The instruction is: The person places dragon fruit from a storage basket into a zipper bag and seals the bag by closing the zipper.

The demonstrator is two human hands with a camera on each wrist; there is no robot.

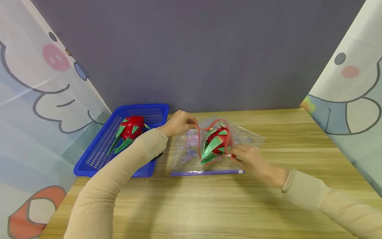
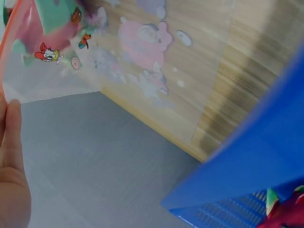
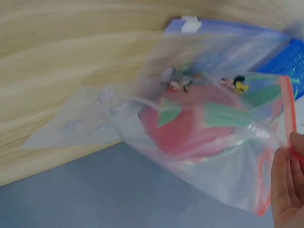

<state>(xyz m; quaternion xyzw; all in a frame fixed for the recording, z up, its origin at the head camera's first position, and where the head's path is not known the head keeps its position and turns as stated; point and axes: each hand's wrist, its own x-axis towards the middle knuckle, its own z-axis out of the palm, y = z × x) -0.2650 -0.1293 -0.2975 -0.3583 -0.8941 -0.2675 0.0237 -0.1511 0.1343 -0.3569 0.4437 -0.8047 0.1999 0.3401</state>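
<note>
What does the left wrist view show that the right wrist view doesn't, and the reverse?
Only the left wrist view shows the left hand, a large pink print and part of the red fruit in the blue basket.
Only the right wrist view shows the right hand and the purple strip with its white slider.
Both show the red-edged bag, the bagged fruit, part of the basket, the wooden table and the grey backdrop.

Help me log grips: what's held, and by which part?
Left hand and right hand pinch the red-rimmed zip bag by opposite sides of its open mouth.
</note>
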